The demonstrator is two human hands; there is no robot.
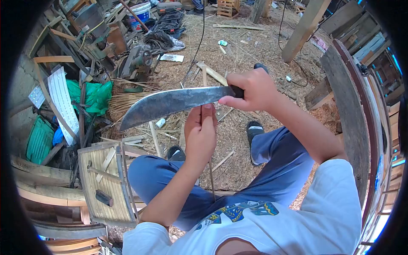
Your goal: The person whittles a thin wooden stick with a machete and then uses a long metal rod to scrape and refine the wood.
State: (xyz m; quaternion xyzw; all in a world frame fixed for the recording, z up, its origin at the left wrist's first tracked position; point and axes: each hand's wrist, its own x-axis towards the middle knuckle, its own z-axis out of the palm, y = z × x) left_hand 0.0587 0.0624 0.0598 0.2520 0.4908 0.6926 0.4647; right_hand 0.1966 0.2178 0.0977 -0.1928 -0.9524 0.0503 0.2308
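Observation:
My right hand (253,90) is closed round the dark handle of a large machete (170,103), whose wide curved blade points left across the view. Just below the blade, my left hand (201,134) pinches a thin wooden stick (211,176). The stick runs from above the blade down toward my lap, and the blade crosses it near its upper part, just above my left fingertips. Whether the blade's edge touches the stick cannot be made out.
A wooden stool (102,187) with a hammer and a dark block stands at my left. Thin sticks (127,100) lie piled beyond the blade's tip. A wooden post (306,32) and a plank (346,114) are at the right. Wood shavings and scraps cover the ground.

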